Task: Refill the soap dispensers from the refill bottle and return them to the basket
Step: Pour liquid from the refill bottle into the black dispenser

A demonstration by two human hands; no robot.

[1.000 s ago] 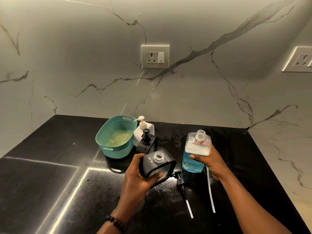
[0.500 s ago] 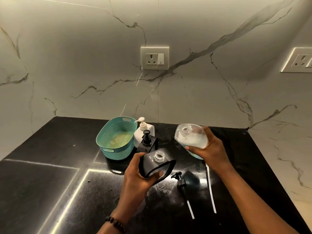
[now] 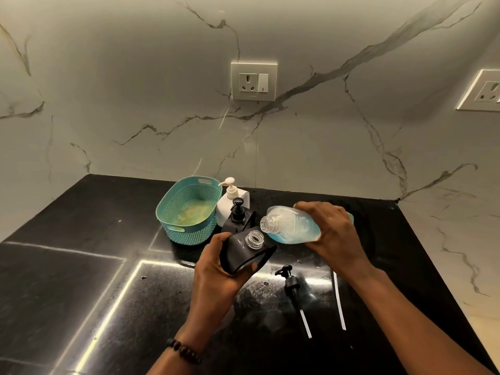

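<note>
My left hand (image 3: 213, 269) grips a black soap dispenser (image 3: 240, 255) with its clear threaded neck open and its pump off. My right hand (image 3: 332, 234) holds the clear refill bottle (image 3: 289, 226) of blue soap, tipped almost flat, its open mouth just above and right of the dispenser's neck. No soap is seen flowing. A teal basket (image 3: 173, 212) stands behind on the left. Next to it are a white pump dispenser (image 3: 228, 204) and a second black dispenser (image 3: 238, 215) with its pump on.
A black pump head with its white tube (image 3: 293, 288) lies on the black counter (image 3: 81, 266) in front of my right hand, and another white tube (image 3: 339, 301) lies beside it. The marble wall carries two sockets (image 3: 254, 81). The counter's right edge runs close by.
My right hand has tilted the refill bottle from upright to nearly horizontal and brought its mouth left toward the dispenser's neck. My left hand keeps holding the dispenser in place.
</note>
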